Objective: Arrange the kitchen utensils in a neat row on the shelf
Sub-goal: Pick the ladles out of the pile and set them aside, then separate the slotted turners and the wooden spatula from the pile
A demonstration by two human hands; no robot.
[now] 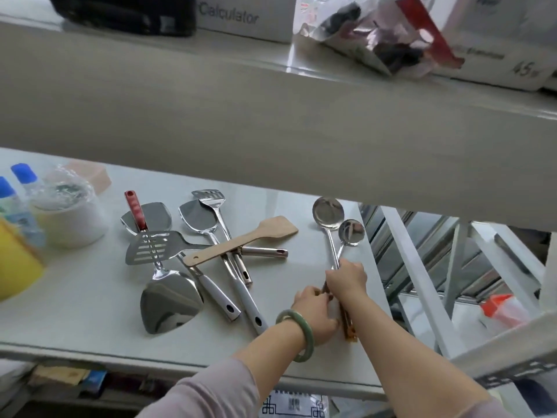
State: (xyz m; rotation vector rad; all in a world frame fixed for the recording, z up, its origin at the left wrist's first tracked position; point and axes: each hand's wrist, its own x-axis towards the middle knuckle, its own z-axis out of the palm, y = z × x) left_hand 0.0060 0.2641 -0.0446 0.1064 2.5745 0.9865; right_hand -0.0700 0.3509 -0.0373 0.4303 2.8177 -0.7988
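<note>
Two steel ladles, a large one (328, 213) and a smaller one (351, 232), lie side by side at the right end of the white shelf (75, 312), bowls pointing away from me. My right hand (346, 280) is closed around both handles. My left hand (313, 312), with a green bangle on the wrist, grips the lower handle ends. To the left lies a jumbled pile: a wooden spatula (241, 241) across several steel turners, a slotted turner (152, 247), a red-handled turner (137, 211) and a wide shiny scoop (170, 303).
At the left end stand a white wrapped tub (70, 215), blue-capped bottles (22, 191) and a yellow object (15, 267). An upper shelf (271, 122) overhangs the back. White frame bars (422, 282) drop off beyond the shelf's right end.
</note>
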